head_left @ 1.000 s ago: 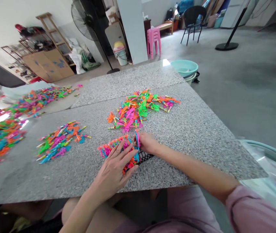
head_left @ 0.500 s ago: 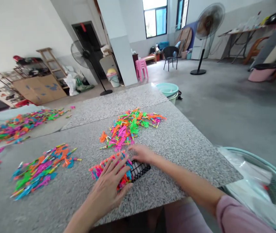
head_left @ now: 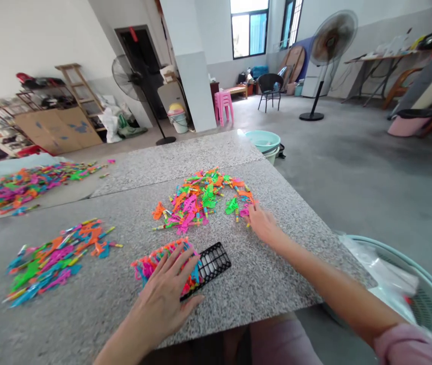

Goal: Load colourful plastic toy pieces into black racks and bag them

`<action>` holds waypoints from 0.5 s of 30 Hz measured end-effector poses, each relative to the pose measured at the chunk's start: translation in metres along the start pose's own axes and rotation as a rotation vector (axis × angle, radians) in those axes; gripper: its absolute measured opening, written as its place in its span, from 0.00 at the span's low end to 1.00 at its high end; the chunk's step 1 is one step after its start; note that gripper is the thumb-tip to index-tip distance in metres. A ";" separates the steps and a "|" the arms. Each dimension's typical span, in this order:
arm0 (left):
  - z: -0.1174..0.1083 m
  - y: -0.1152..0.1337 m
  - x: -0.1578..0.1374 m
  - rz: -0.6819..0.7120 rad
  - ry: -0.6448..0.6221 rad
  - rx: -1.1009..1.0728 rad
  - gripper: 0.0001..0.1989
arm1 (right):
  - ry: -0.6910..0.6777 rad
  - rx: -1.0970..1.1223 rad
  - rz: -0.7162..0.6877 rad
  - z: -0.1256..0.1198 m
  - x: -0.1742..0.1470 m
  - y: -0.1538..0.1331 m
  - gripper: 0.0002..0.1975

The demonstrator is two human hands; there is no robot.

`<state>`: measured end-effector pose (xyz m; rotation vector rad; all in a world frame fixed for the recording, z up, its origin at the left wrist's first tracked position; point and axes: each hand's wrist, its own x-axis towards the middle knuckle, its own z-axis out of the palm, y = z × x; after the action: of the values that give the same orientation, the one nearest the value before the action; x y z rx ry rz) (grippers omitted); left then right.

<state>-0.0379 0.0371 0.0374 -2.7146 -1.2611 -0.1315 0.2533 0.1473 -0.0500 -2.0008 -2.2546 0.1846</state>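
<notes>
My left hand lies with fingers spread over a black lattice basket. Its left part holds rows of small neon plastic toy pieces under that palm; the right part shows bare grid. At the right edge of a loose pile of similar pieces, my right hand has its fingers closed around a pink piece, partly hidden by the fingertips. A green piece with a striped stick lies just left of those fingers, a little apart from the pile.
Another batch of pieces lies on the stone tabletop at left, with a larger heap behind it. Beyond the table's right edge stand a green basket with plastic bags and a turquoise basin.
My right hand has left the basket and moved right to the pile's edge. The green and pink pieces there have shifted apart from the pile. My left hand stays on the basket.
</notes>
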 end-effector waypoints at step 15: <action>0.004 0.017 0.005 -0.121 -0.015 -0.102 0.23 | -0.083 1.004 0.282 0.005 -0.054 0.033 0.22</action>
<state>-0.0213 0.0306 0.0331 -2.7276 -1.4617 -0.1946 0.2908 0.0977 -0.0608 -1.6770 -1.3838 1.1618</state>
